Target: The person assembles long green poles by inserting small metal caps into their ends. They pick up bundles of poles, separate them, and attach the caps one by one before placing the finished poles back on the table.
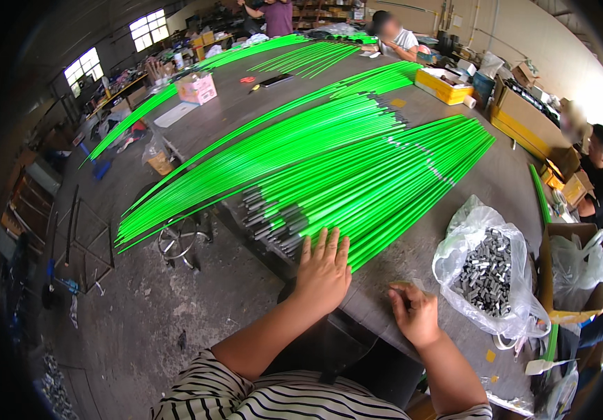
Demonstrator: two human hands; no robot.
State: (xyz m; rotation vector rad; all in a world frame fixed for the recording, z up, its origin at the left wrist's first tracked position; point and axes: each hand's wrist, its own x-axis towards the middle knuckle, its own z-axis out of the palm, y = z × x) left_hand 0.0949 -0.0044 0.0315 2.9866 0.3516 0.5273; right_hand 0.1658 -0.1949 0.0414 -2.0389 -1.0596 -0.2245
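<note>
My left hand lies with its fingers stretched out on the near side of a thick bundle of bright green rods. Its fingertips touch the rods close to their dark ends, which point left toward the table edge. Over the table to the right, my right hand is closed, thumb and fingers curled together; whatever they pinch, if anything, is too small to make out. Right of that hand sits an open clear plastic bag full of small grey metal pieces.
More green rods lie beyond the bundle, overhanging the table's left edge. Farther back are a pink box, a dark phone and a yellow box. A cardboard box holds plastic bags at right. A wheeled stool stands left. Other people are around the table.
</note>
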